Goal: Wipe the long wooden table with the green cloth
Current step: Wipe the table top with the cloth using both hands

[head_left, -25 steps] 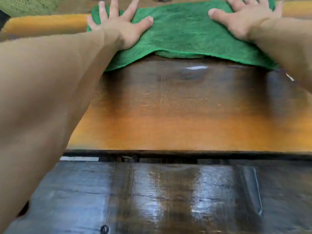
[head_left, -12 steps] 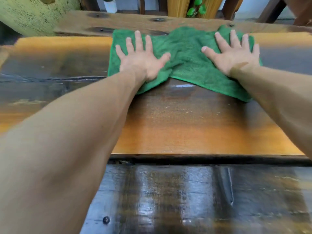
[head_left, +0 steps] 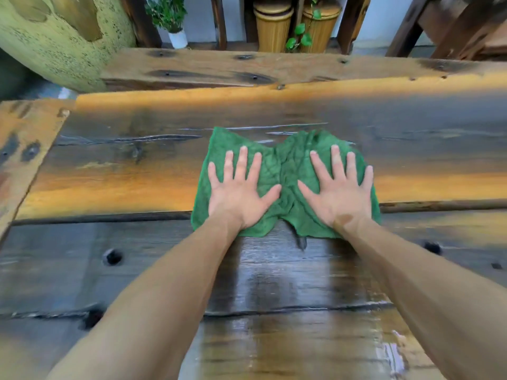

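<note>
The green cloth (head_left: 286, 165) lies bunched in the middle of the long wooden table (head_left: 123, 171), across the seam between two planks. My left hand (head_left: 238, 193) presses flat on the cloth's left half with fingers spread and straight. My right hand (head_left: 341, 192) presses flat on the right half the same way. The cloth is wrinkled between my two hands. The dark plank nearest me shines wet.
A wooden bench plank (head_left: 247, 67) runs along the table's far side. Behind it stand two ribbed tan containers (head_left: 273, 26), a potted plant (head_left: 171, 20) and dark wooden posts. A speckled yellow-green rounded form (head_left: 55, 39) fills the upper left.
Both hands have pulled the cloth from the table's far edge toward me, to the middle. My hands have come closer together and the cloth has bunched between them.
</note>
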A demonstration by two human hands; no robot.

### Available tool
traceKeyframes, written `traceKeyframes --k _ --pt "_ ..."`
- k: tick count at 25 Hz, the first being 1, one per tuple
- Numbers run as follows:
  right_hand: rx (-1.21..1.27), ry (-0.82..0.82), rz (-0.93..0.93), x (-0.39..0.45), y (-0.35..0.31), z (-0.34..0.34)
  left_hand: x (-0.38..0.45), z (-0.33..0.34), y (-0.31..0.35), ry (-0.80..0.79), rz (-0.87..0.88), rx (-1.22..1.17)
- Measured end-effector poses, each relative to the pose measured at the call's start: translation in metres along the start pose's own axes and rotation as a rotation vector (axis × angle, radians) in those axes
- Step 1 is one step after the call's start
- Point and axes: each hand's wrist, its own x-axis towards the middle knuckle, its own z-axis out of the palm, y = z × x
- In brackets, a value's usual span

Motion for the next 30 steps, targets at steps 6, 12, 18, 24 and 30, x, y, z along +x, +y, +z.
traceKeyframes --k 6,12,18,24,30 --pt "0.029 0.046 -0.025 -0.133 0.012 0.023 -0.136 0.030 0.005 -0.013 -0.053 0.014" --pt "0.032 0.039 -0.061 -0.264 0.022 0.044 -0.281 0.069 0.012 0.031 -0.050 -0.011" --pt "0.038 0.056 -0.087 -0.392 0.038 0.068 -0.404 0.105 0.026 0.075 -0.029 -0.030" --pt "0.013 0.013 -0.053 -0.506 0.042 0.085 -0.517 0.130 0.027 0.072 -0.023 -0.013" --pt "0.017 -0.025 -0.034 -0.625 0.053 0.100 -0.642 0.157 0.032 0.070 -0.028 -0.019"
